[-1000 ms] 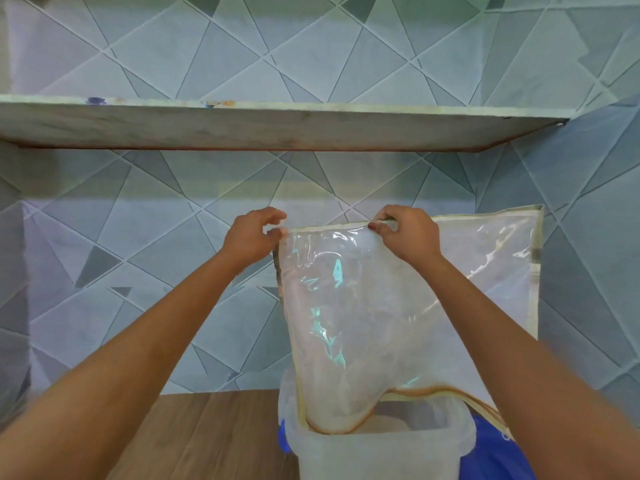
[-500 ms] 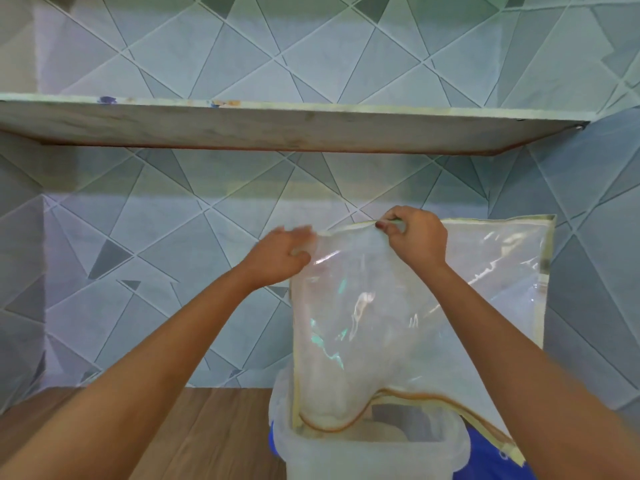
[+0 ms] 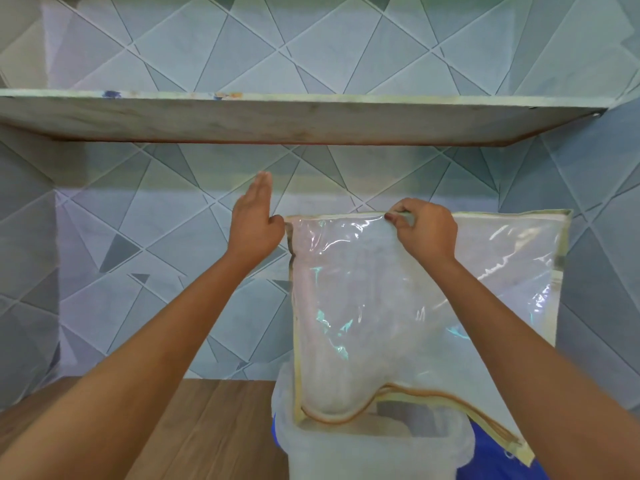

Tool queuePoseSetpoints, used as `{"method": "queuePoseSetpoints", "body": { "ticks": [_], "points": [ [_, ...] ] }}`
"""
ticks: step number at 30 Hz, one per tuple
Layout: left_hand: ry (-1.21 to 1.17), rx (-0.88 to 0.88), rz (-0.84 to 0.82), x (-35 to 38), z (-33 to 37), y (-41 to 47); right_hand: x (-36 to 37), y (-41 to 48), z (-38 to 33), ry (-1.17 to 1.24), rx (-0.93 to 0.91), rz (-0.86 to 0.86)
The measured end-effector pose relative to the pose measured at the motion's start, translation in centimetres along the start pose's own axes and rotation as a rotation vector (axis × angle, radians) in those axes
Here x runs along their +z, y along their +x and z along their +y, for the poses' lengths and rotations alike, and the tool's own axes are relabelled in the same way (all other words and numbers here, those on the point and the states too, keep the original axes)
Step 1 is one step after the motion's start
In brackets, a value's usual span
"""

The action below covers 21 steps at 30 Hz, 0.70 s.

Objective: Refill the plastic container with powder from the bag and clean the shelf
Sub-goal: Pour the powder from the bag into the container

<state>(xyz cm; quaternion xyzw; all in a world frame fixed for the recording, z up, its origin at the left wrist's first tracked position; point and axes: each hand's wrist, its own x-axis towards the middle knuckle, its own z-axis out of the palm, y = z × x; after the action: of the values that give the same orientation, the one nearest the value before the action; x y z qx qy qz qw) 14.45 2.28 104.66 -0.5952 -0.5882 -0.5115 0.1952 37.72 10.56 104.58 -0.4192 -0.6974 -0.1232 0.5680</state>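
A clear plastic bag [image 3: 363,306] with beige piping hangs upside down, its open mouth dipping into a translucent white plastic container [image 3: 374,452] at the bottom centre. My right hand [image 3: 420,232] pinches the bag's top edge and holds it up. My left hand [image 3: 254,225] is flat with fingers straight, just left of the bag's top left corner, its thumb close to the corner. White powder clouds the bag's lower part. The shelf [image 3: 277,117] runs across the wall above both hands.
A wooden counter [image 3: 207,427] carries the container. Something blue [image 3: 498,469] lies behind and under the container at the right. The tiled wall stands close behind, with a corner to the right.
My left hand let go of the bag's top left corner and flattened out beside it. The right hand kept its grip. The view tilted up slightly.
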Motion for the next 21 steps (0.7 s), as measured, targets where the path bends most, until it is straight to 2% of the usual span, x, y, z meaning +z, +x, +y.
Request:
{"method": "queuePoseSetpoints", "body": {
  "ticks": [2,6,8,12,14,17,19,21],
  "points": [
    [-0.015,-0.016,-0.018,0.4,-0.1,-0.1,-0.1,0.2,0.0,0.005,0.002,0.003],
    [-0.308,-0.275,-0.154,1.2,-0.3,0.0,-0.1,0.1,0.1,-0.006,-0.01,-0.001],
    [-0.347,-0.291,-0.163,1.2,-0.4,0.2,-0.2,0.1,0.3,0.001,-0.005,-0.007],
    [-0.338,-0.332,-0.013,1.6,-1.1,0.8,-0.4,0.3,0.0,-0.018,-0.047,-0.068],
    [-0.256,-0.349,0.064,2.1,-0.9,0.7,-0.5,0.6,-0.6,-0.04,-0.073,-0.088],
    [0.024,-0.285,0.033,2.7,-0.4,0.3,-0.7,0.7,-0.6,-0.069,-0.065,-0.094],
    [0.041,-0.197,0.056,2.3,0.2,0.4,-0.7,0.6,-0.3,-0.073,-0.045,-0.094],
    [-0.002,-0.016,0.218,1.6,1.3,0.2,-0.7,0.3,-0.2,-0.081,-0.042,-0.094]
  ]
}}
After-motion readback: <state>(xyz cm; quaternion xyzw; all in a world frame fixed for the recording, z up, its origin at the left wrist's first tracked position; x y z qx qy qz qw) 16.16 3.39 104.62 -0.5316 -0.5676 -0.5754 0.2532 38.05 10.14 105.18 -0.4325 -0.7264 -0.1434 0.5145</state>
